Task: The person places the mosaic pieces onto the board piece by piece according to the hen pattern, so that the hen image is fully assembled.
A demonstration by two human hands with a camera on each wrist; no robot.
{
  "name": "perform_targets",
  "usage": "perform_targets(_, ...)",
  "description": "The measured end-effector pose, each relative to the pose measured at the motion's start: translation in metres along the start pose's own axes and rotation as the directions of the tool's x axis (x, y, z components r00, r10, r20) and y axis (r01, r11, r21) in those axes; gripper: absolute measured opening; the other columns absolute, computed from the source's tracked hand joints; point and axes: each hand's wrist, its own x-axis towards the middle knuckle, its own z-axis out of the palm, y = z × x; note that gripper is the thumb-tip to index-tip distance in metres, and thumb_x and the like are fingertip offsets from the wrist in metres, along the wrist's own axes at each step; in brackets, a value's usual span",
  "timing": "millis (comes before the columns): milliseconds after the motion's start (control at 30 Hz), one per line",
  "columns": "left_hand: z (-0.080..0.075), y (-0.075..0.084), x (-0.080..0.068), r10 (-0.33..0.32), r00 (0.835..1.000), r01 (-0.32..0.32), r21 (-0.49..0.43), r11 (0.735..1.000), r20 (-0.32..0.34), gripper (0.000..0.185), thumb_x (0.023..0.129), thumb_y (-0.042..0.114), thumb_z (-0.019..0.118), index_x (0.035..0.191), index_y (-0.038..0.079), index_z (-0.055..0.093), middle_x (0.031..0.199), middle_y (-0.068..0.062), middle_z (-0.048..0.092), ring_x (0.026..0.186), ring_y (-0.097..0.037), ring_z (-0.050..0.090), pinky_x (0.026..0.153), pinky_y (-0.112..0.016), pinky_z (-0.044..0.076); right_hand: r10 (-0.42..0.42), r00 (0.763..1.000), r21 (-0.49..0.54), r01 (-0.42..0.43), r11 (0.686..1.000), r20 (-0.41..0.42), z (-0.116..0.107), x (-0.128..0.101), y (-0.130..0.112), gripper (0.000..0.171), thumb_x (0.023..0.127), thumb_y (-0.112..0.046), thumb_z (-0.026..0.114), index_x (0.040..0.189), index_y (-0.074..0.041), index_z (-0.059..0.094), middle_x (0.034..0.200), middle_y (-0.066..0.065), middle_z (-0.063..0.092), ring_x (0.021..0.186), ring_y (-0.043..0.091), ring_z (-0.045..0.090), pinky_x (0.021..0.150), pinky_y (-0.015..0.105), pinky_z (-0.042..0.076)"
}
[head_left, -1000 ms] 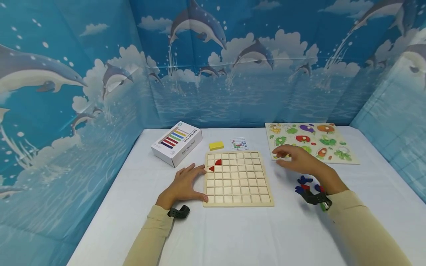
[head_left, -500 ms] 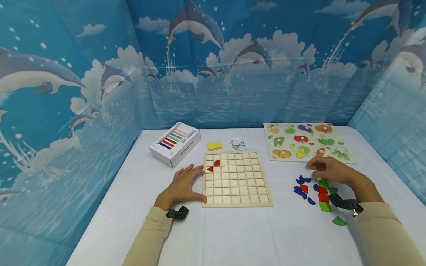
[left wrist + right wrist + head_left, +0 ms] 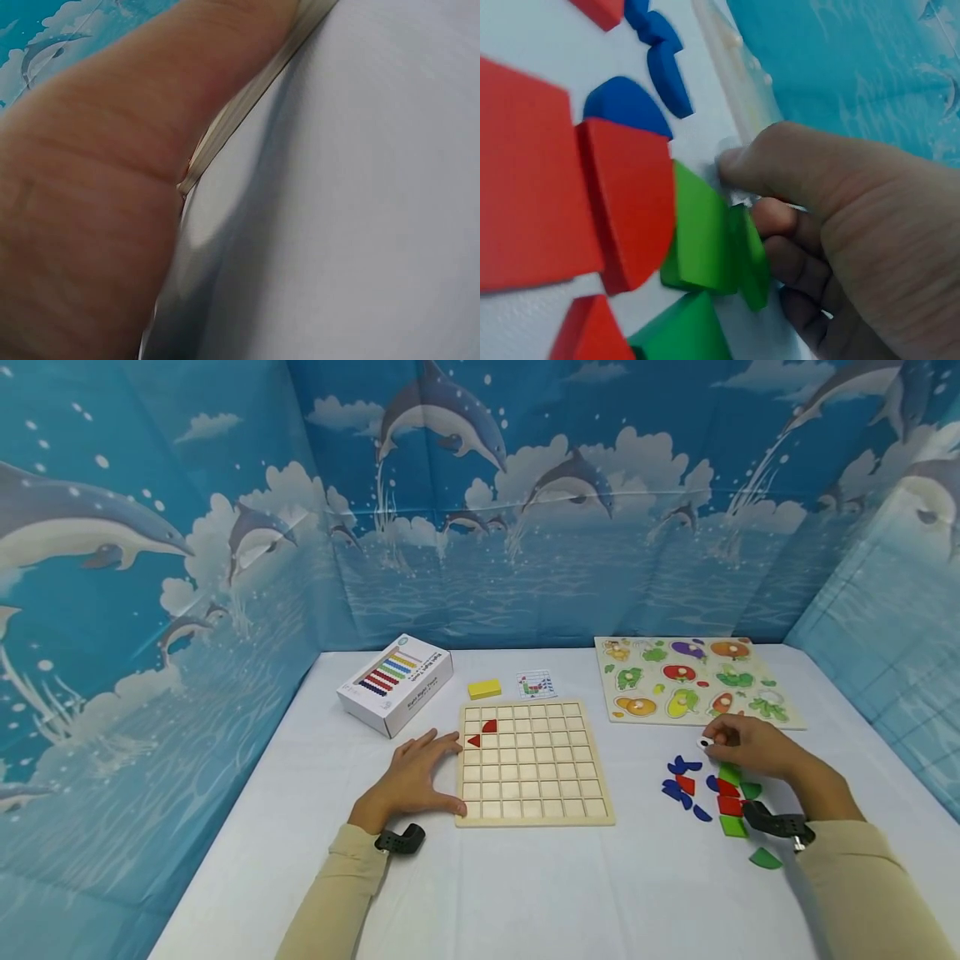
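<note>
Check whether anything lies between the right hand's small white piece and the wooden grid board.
Nothing visible does. The right hand pinches the white piece above the loose coloured pieces; only bare tablecloth separates it from the grid board.

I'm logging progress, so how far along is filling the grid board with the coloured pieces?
Barely begun. Two red pieces sit in the grid board; the other squares are bare. The right hand pinches a small white piece above the loose pile, while the left hand rests against the board's edge. The pile remains.
</note>
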Motion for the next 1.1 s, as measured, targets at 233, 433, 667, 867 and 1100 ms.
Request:
perform_targets(233, -0.001, 0.001, -0.001, 0.009, 1.0, -0.009, -0.012, 1.0, -0.009, 0.107, 0.059, 0.085, 0.075, 0.145, 0.027, 0.048, 0.163, 0.006, 0.032, 0.153, -0.027, 0.013, 0.119, -0.056, 0.011, -0.039, 0.999, 0.032, 0.04, 0.999, -0.02, 0.002, 0.003, 0.004, 0.039, 0.091, -0.016, 0.077, 0.12, 0.001, 0.058, 0.093, 0.007, 0.05, 0.089, 0.025, 0.048, 0.066, 0.025, 0.045)
perform_targets(433, -0.003, 0.002, -0.002, 0.017, 1.0, -0.017, -0.014, 1.0, -0.013, 0.104, 0.06, 0.081, 0.078, 0.144, 0.026, 0.049, 0.162, 0.005, 0.034, 0.153, -0.028, 0.014, 0.118, -0.057, 0.013, -0.043, 0.999, 0.027, 0.043, 0.999, -0.015, 0.003, 0.004, 0.004, 0.03, 0.091, -0.012, 0.074, 0.115, 0.0, 0.061, 0.091, 0.006, 0.051, 0.09, 0.026, 0.048, 0.066, 0.024, 0.045)
perform_targets(667, -0.003, 0.002, -0.002, 0.008, 1.0, -0.009, -0.021, 1.0, -0.008, 0.105, 0.06, 0.081, 0.078, 0.145, 0.026, 0.049, 0.162, 0.005, 0.034, 0.153, -0.028, 0.014, 0.118, -0.057, 0.011, -0.013, 0.999, -0.005, 0.012, 1.0, -0.034, 0.005, 0.005, 0.003, 0.029, 0.091, -0.015, 0.075, 0.111, 0.0, 0.061, 0.089, 0.006, 0.052, 0.089, 0.026, 0.05, 0.067, 0.025, 0.045)
perform_targets(867, -0.002, 0.001, -0.002, -0.004, 1.0, 0.003, -0.015, 1.0, -0.002, 0.106, 0.059, 0.084, 0.076, 0.145, 0.027, 0.049, 0.163, 0.007, 0.032, 0.153, -0.026, 0.012, 0.119, -0.054, 0.01, -0.015, 0.999, -0.081, 0.013, 0.997, -0.031, 0.004, 0.009, -0.001, 0.028, 0.087, -0.019, 0.078, 0.102, -0.001, 0.063, 0.084, 0.004, 0.054, 0.083, 0.024, 0.052, 0.064, 0.027, 0.047)
perform_targets(1100, -0.003, 0.003, -0.002, -0.002, 1.0, 0.002, -0.008, 1.0, -0.005, 0.105, 0.06, 0.083, 0.077, 0.144, 0.028, 0.049, 0.162, 0.008, 0.034, 0.153, -0.026, 0.013, 0.118, -0.055, 0.012, -0.001, 0.999, -0.11, -0.003, 0.994, -0.041, 0.004, 0.011, -0.001, 0.031, 0.085, -0.024, 0.081, 0.1, -0.002, 0.064, 0.082, 0.003, 0.055, 0.081, 0.023, 0.052, 0.064, 0.029, 0.048)
